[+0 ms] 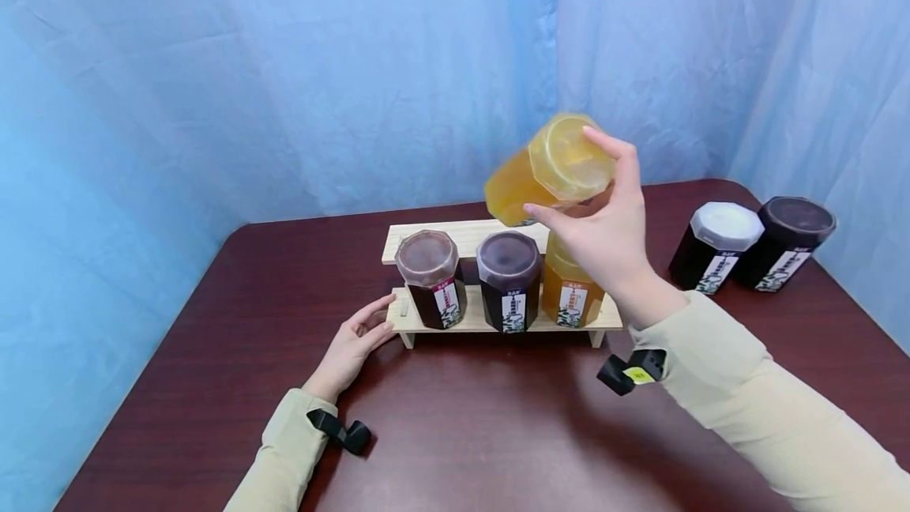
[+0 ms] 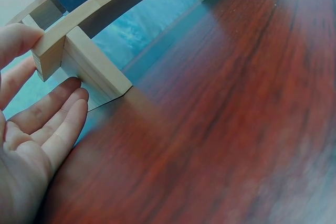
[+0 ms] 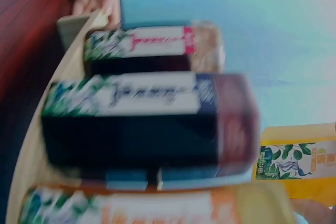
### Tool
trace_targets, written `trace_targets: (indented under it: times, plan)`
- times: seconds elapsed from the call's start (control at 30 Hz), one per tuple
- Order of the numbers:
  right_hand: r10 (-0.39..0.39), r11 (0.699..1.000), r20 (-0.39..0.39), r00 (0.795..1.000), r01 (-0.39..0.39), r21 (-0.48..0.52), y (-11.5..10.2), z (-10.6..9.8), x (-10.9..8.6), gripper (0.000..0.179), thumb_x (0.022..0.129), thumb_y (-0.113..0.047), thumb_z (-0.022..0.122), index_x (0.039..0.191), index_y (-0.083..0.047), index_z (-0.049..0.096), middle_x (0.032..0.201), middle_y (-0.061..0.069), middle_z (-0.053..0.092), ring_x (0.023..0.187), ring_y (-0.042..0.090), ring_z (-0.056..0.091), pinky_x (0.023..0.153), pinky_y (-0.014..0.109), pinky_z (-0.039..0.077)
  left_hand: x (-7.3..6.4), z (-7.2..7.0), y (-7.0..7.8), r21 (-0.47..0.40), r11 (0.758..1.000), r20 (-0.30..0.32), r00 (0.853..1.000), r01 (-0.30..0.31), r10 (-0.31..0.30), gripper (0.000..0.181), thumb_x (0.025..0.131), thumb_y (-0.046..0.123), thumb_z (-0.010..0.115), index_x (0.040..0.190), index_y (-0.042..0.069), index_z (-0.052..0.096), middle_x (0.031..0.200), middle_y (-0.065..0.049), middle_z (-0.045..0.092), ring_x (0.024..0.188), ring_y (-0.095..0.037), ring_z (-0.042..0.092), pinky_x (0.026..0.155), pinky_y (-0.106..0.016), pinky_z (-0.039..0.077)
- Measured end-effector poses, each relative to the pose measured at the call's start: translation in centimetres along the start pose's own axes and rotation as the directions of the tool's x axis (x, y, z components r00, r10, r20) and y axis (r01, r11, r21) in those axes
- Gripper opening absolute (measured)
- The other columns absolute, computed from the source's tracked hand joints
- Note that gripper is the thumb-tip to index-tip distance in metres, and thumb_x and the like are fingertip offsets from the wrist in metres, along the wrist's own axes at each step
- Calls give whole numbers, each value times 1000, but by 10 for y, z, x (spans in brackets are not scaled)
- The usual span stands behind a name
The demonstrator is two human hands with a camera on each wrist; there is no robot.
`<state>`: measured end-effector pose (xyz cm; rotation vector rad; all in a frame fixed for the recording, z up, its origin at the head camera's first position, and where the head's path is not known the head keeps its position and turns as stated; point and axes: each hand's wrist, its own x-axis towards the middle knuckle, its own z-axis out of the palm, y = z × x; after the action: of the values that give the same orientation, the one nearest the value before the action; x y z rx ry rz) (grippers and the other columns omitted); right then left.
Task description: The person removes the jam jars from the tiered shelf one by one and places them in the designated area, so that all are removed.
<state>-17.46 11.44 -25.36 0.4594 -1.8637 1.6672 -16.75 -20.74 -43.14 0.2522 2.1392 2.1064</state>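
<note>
- Yellow jar (image 1: 529, 180) hangs tilted above the right half of the wooden rack (image 1: 476, 238), right hand (image 1: 611, 235) pinching its lid end.
- That one-ended hold could let it slip or strike the amber jar (image 1: 574, 297), which stands below.
- Left hand (image 1: 350, 350), fingers loosely extended, touches the rack's left end.
- White-topped jar (image 1: 714, 245) and dark-topped jar (image 1: 785, 242) stand near the right edge of the tabletop (image 1: 213, 354).

The head view is bright, with soft shadows on the shiny table (image 1: 490, 425). The left wrist view has pale glare at the bottom right. The right wrist view is blurry, and its jars (image 3: 136, 137) look smeared.
</note>
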Motion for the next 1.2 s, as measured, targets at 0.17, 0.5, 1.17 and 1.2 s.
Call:
trace_targets:
  times: [0.17,0.5,1.17,1.2]
  plan:
    - [-81,987,-30,996,76,-141,8,-19,-4,83,61,13,81,133,-5,43,125,-15,47,107,9,51,85,17,47,-1,0,0,-11,1000,4,1000,-5,5,53,94,6,55,143,-2,36,127,-14,51,104,-3,58,89,-19,50]
    - [-146,982,-126,981,128,-138,19,-56,5,82,63,14,77,133,-10,43,127,-6,50,111,15,50,89,17,45,-2,-2,-1,-18,1000,21,1000,-19,20,53,94,7,55,143,-2,36,118,2,56,104,-4,57,89,-19,50]
    - [45,933,-88,995,-73,-351,58,-113,-16,89,64,13,78,138,-20,41,128,-12,46,104,3,50,71,3,46,-2,-3,-1,-14,1000,17,1000,-3,3,53,94,7,55,143,-1,36,130,-16,50,106,-3,57,89,-20,50]
    - [49,926,-84,995,-76,-370,60,-115,-17,89,64,12,79,138,-20,42,128,-13,46,103,1,49,71,2,45,-2,-3,-1,-14,1000,16,1000,0,0,53,94,7,54,143,-1,36,132,-19,48,106,-3,57,90,-20,50]
